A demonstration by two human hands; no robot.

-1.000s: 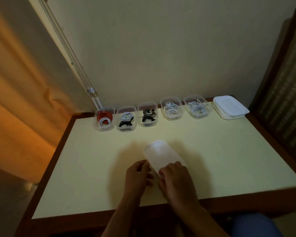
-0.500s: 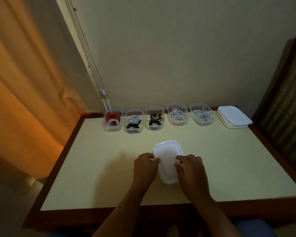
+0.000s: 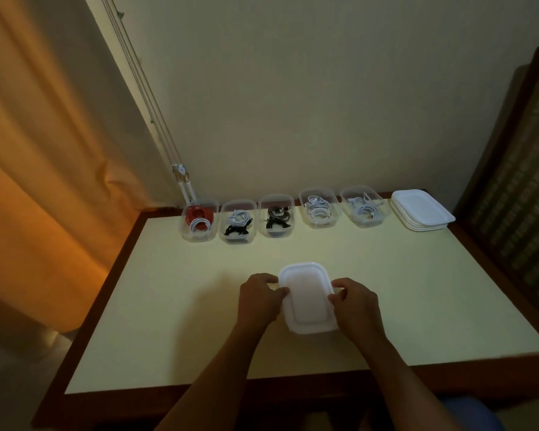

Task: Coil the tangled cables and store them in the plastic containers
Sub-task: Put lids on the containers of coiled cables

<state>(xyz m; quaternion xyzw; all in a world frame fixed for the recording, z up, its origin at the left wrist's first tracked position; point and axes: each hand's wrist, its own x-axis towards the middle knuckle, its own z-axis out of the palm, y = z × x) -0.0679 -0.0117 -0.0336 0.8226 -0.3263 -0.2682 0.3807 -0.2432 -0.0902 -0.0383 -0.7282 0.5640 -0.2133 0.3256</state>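
Curled the left hand [image 3: 262, 297] round the left long edge of the white-lidded rectangular plastic container [image 3: 307, 298]; pinched the right edge with the right hand [image 3: 353, 301]. Sat between both hands, flat on the pale yellow tabletop [image 3: 417, 306], towards its front. Probably felt light, thin-walled and slightly slick; best gripped by the stiffer rim, not the flexing lid centre. Stood well behind, against the wall: 5 clear plastic tubs [image 3: 276, 233] of coiled cables [image 3: 318, 208], plus 1 stack of white lids [image 3: 422, 209] at the row's right end.
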